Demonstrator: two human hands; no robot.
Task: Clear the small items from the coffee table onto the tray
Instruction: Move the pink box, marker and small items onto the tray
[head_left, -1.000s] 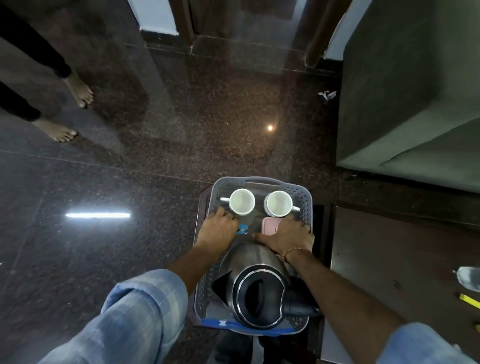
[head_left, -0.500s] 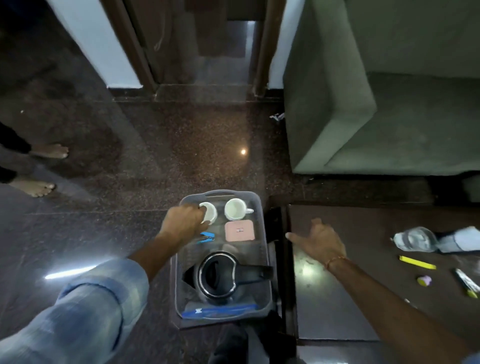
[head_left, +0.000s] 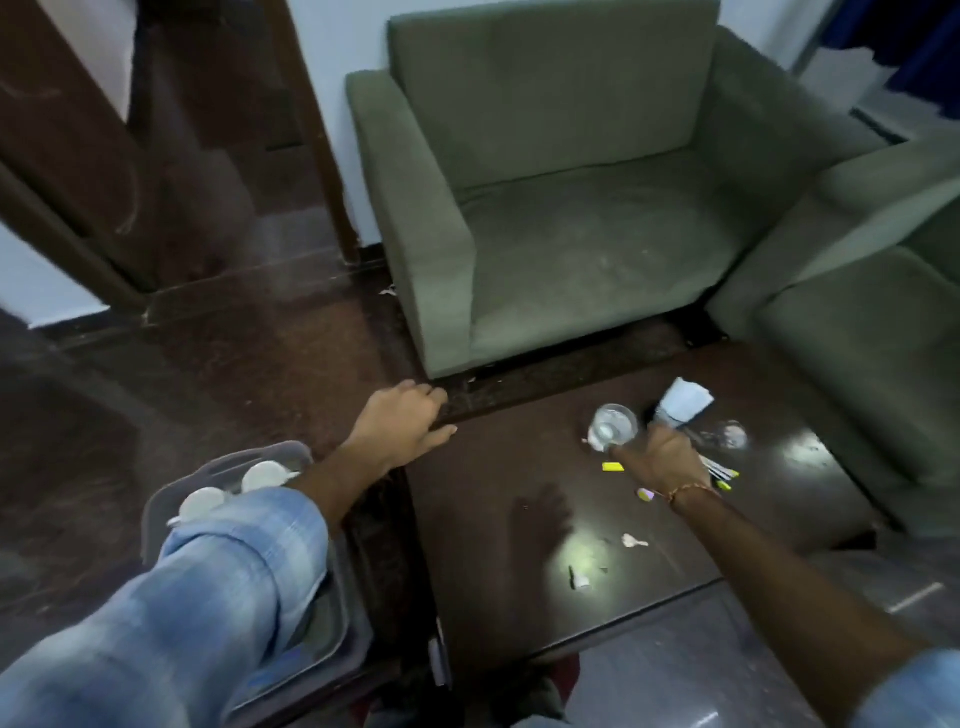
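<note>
**Two hands over a cluttered dark table beside a grey tray**

A dark brown glossy coffee table (head_left: 519, 467) is seen on a polished dark stone floor (head_left: 208, 364), with two olive-green upholstered armchairs set around it: one (head_left: 571, 208) beyond its far edge, another (head_left: 883, 312) at the right. A brown wooden door frame (head_left: 171, 156) is seen at the upper left.

A grey perforated plastic tray (head_left: 249, 457) is placed just left of the table, largely covered by a blue sleeve (head_left: 208, 571). Two white ceramic cups (head_left: 265, 475) are counted at its far end.

On the table, one clear drinking glass (head_left: 613, 423), one white paper packet (head_left: 685, 402), one small yellow piece (head_left: 613, 466), a bundle of pens with yellow tips (head_left: 724, 475), one pale crumpled scrap (head_left: 634, 541) and one small white bit (head_left: 579, 582) are seen; the pens cannot be counted because of blur.

The left hand (head_left: 400, 426) is held over the table's near-left corner, fingers loosely extended, with nothing held. The right hand (head_left: 665, 457) is placed at the glass and packet; whether anything is gripped cannot be told.
</note>
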